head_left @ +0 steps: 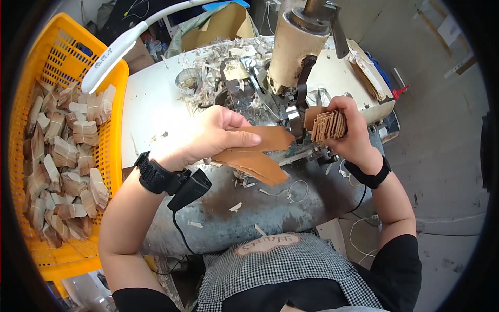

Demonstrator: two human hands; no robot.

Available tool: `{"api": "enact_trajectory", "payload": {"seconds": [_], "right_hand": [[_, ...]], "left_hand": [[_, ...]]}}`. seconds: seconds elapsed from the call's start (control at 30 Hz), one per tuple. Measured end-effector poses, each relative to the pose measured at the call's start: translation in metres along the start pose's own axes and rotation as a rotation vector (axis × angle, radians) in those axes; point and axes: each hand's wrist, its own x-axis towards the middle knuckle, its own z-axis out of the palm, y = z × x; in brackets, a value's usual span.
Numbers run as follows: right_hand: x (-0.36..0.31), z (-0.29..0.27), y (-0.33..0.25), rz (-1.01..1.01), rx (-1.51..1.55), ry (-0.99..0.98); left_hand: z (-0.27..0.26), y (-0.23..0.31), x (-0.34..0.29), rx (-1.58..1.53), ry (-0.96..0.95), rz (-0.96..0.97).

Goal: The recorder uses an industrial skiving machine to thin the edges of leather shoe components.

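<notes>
My left hand (205, 136) grips flat brown leather pieces, thumb on top. The upper leather piece (274, 139) has a pointed end beside the machine's working parts. Lower leather pieces (254, 166) fan out beneath it toward me. My right hand (354, 136) is closed round a stack of small brown leather pieces (330, 127), their edges turned toward me. Between my hands are the metal working parts (294, 120) of a cream-coloured machine (297, 49); whether the upper piece touches them, I cannot tell.
At the left stands a yellow plastic crate (117, 125) filled with bundles of pale strips (65, 153). A white lamp (112, 62) reaches over the white tabletop (150, 106). Scraps and a clear cup (188, 81) lie behind my left hand. Nearer me, a grey worn surface (218, 218) carries loose scraps.
</notes>
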Motion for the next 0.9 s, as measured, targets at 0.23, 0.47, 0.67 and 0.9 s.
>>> {"api": "enact_trajectory", "payload": {"seconds": [0.23, 0.47, 0.67, 0.9], "right_hand": [[0.015, 0.002, -0.017, -0.04, 0.105, -0.079], [-0.002, -0.002, -0.003, 0.098, 0.179, 0.033], [0.01, -0.003, -0.009, -0.058, 0.093, -0.1], [0.009, -0.008, -0.007, -0.106, -0.015, -0.068]], "left_hand": [[0.014, 0.01, 0.013, 0.197, 0.144, 0.001], [-0.003, 0.004, -0.003, -0.065, -0.02, 0.002], [0.007, 0.007, 0.002, 0.074, 0.198, -0.028], [0.006, 0.005, -0.005, -0.046, 0.056, 0.011]]}}
